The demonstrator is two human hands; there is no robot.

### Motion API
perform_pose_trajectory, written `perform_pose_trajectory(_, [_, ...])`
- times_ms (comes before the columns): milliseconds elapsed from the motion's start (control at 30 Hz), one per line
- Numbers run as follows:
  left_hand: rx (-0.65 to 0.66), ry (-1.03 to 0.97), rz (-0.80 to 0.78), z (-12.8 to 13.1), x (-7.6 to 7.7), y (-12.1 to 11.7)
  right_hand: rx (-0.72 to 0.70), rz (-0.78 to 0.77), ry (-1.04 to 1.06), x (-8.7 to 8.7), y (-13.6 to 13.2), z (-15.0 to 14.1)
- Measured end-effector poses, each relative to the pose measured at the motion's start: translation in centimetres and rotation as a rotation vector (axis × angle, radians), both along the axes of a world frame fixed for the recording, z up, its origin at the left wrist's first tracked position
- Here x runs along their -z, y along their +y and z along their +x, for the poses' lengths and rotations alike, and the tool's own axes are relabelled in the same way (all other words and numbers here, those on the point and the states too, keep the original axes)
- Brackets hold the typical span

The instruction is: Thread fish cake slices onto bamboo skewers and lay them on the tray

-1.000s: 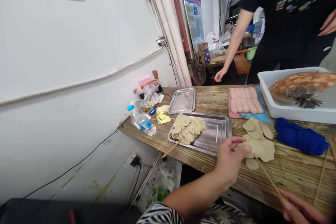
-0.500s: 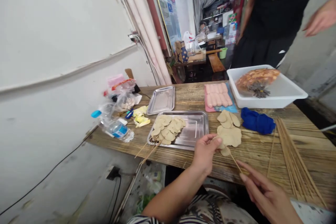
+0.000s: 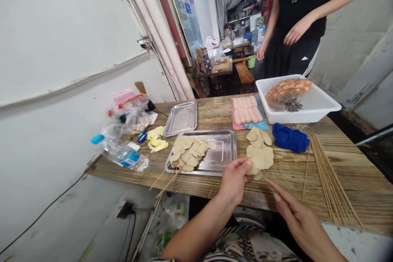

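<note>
Beige slices (image 3: 260, 157) on the wooden surface (image 3: 215, 105), skewer (image 3: 266, 181) at their near edge.
Left hand (image 3: 232, 182) pinches this edge, probably for steadying it; right hand (image 3: 294, 213) grips the skewer from five o'clock. Tray (image 3: 225, 153) is at nine o'clock; blue cloth (image 3: 290, 138), at two, maybe narrows the space there.
</note>
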State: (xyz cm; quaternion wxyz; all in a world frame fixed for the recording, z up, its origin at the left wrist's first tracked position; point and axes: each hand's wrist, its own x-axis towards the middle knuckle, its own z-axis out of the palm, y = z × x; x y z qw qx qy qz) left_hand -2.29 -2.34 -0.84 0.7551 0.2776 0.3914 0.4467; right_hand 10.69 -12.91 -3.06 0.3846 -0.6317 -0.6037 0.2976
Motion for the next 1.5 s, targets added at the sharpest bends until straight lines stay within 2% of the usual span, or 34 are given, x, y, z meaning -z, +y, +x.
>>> perform_pose_trajectory(167, [0.004,-0.011,-0.012,0.0,0.3,0.0,-0.063,-0.051,0.009,0.6,-0.5,0.0])
perform_pose_trajectory(433, [0.009,-0.023,-0.077,0.0,0.2,0.0,-0.104,-0.041,0.046,0.2,-0.8,0.0])
perform_pose_trajectory(533, [0.005,-0.023,-0.087,0.1,0.1,-0.1,-0.078,-0.049,0.103,0.6,-0.8,0.1])
perform_pose_trajectory(700, [0.035,-0.054,-0.132,0.2,0.0,0.1,0.006,-0.159,0.271,1.5,-0.7,0.3])
perform_pose_trajectory(967, [0.076,-0.058,-0.133,0.7,0.1,-0.4,0.042,-0.211,0.464,1.2,-0.1,-0.1])
perform_pose_trajectory(1100, [0.068,-0.063,-0.114,1.0,0.2,-0.7,0.078,-0.221,0.475,1.4,0.0,0.3])
perform_pose_trajectory(1233, [0.041,-0.054,-0.062,1.1,0.0,-0.7,0.052,-0.186,0.453,1.4,-0.1,0.9])
perform_pose_trajectory(1500, [0.043,-0.003,-0.032,1.0,-0.6,-0.9,-0.004,-0.096,0.284,-0.5,-0.4,1.4])
